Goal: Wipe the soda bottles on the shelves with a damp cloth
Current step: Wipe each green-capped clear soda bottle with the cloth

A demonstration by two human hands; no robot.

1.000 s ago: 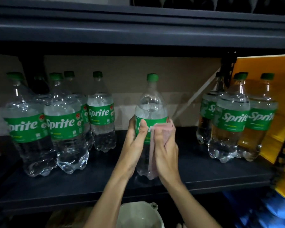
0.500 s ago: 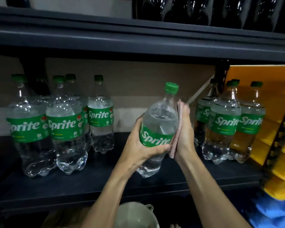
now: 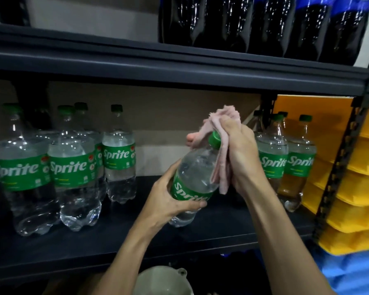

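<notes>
From the head camera, my left grip (image 3: 168,201) is clamped around the lower half of a Sprite bottle (image 3: 195,175). The fingers curl over the green label and the thumb lies on the near side. My right grip (image 3: 241,154) is closed on a pink cloth (image 3: 222,169), bunching it over the bottle's neck and green cap (image 3: 214,139). Part of the cap shows between the folds. One end of the cloth sticks up above my knuckles and the rest hangs down along the bottle's shoulder.

The bottle is tilted. Its long axis runs from the base at lower left, near me, up to the cap at upper right. It sits between my two grips, the left low on the body and the right at the top. The base is just over the dark shelf (image 3: 115,241), and I cannot tell whether it touches.

On the same shelf, a group of upright Sprite bottles (image 3: 73,167) stands to the left. More Sprite bottles (image 3: 273,162) stand upright behind my right wrist. The upper shelf (image 3: 136,60) carries dark cola bottles (image 3: 243,24). Stacked yellow bins (image 3: 360,188) sit at the right edge, and a pale container (image 3: 162,279) shows below, between my forearms.
</notes>
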